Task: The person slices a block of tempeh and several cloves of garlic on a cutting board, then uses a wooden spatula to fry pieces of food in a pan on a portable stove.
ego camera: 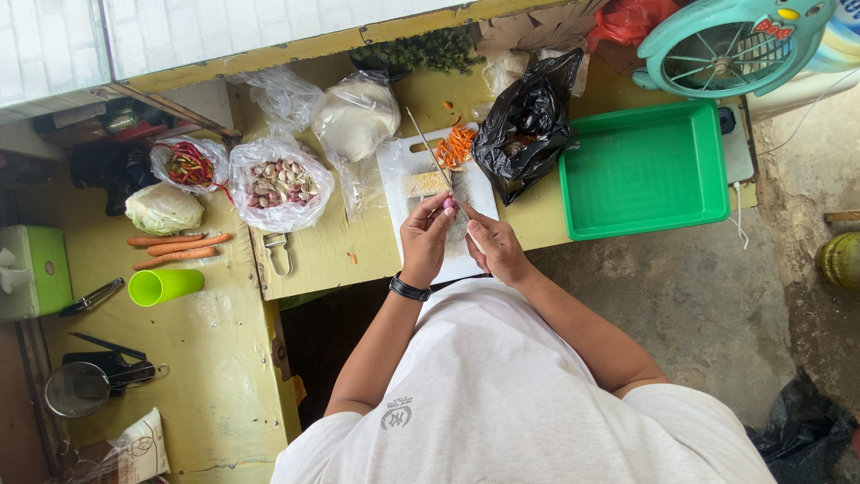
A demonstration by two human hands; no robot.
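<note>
My left hand [426, 238], with a black watch on the wrist, pinches a small reddish shallot [450, 203] over the white cutting board [398, 161]. My right hand [495, 246] grips the handle of a long thin knife [427, 143], its blade pointing away across the board. Shredded carrot [457, 144] and a pale chopped block [425, 183] lie on the far part of the board. Both hands meet at the shallot.
A black plastic bag [528, 121] and a green tray [645, 170] sit right of the board. Left are a bag of shallots and garlic [280, 182], a bag of chillies [189, 164], a cabbage [163, 209], carrots [177, 248], a green cup [165, 286]. A teal fan [730, 45] stands at the far right.
</note>
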